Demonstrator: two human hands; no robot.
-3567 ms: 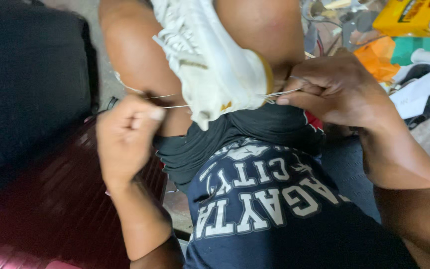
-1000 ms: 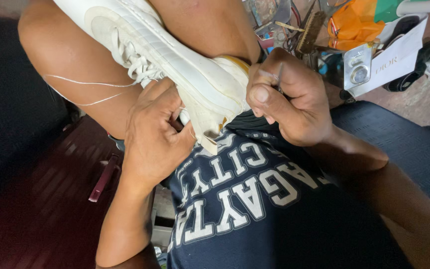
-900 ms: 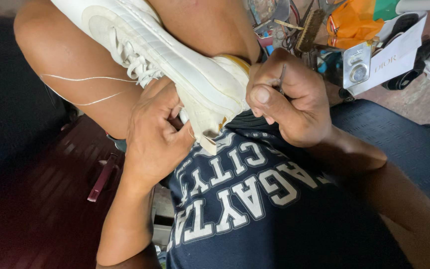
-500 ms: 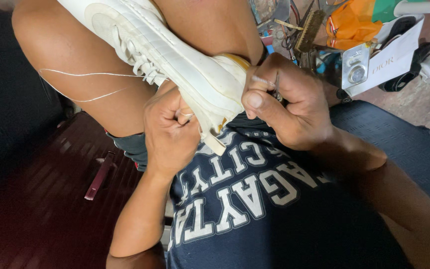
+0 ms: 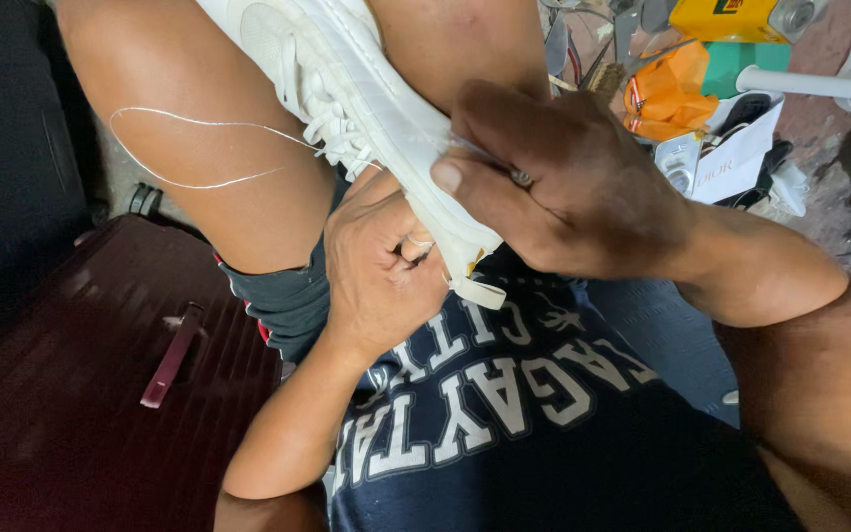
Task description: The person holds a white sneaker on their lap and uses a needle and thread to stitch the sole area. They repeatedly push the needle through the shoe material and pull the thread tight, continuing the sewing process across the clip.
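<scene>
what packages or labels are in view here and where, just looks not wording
Yellow box: top right edge, flat, with a dark printed patch.
White card: right of the right hand, tilted, small dark print.
Orange bag: above the card, crumpled.
Green box: beside the bag, partly hidden.

Top right: yellow box (image 5: 726,17), orange bag (image 5: 667,94), white label card (image 5: 738,158).

a white lace-up leather sneaker (image 5: 366,108) is showing an all-white upper, white laces and a pale sole edge. a thin white thread (image 5: 199,148) is looping pale against bare skin. a navy cotton t-shirt (image 5: 544,433) is carrying white block lettering. a dark maroon ribbed hard-shell suitcase (image 5: 81,414) is gleaming dully. an orange crumpled plastic bag (image 5: 667,94) is glowing beside a yellow cardboard box (image 5: 726,18).
</scene>
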